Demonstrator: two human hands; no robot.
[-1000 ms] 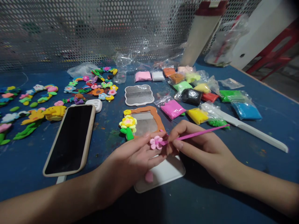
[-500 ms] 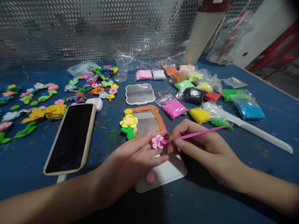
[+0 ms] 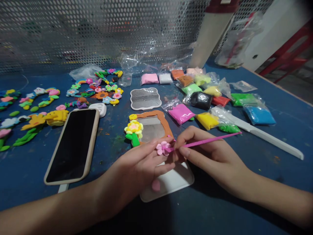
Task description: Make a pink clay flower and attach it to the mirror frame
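A small pink clay flower (image 3: 163, 148) rests on the fingers of my left hand (image 3: 141, 166), which is palm up. My right hand (image 3: 207, 156) pinches a thin magenta tool (image 3: 205, 141); its flat end touches the flower's centre. Behind my hands lies a mirror with a brown clay border (image 3: 160, 114), bearing a yellow flower (image 3: 134, 127) with a green stem at its left. Partly under my left hand is a white board (image 3: 179, 179) with a pink lump (image 3: 156, 185) on it.
A phone (image 3: 73, 147) lies left, with clay-decorated pieces (image 3: 101, 95) beyond it. A second mirror (image 3: 146, 98) stands behind centre. Right are bagged clays, including magenta (image 3: 181, 113) and blue (image 3: 259, 115), and a white comb-like tool (image 3: 266, 137). A bottle (image 3: 211, 36) is at the back.
The magenta tool's flat end has moved slightly left, onto the flower's centre, and its far end dips a little lower. The whole view has shifted slightly. Both hands keep nearly the same pose.
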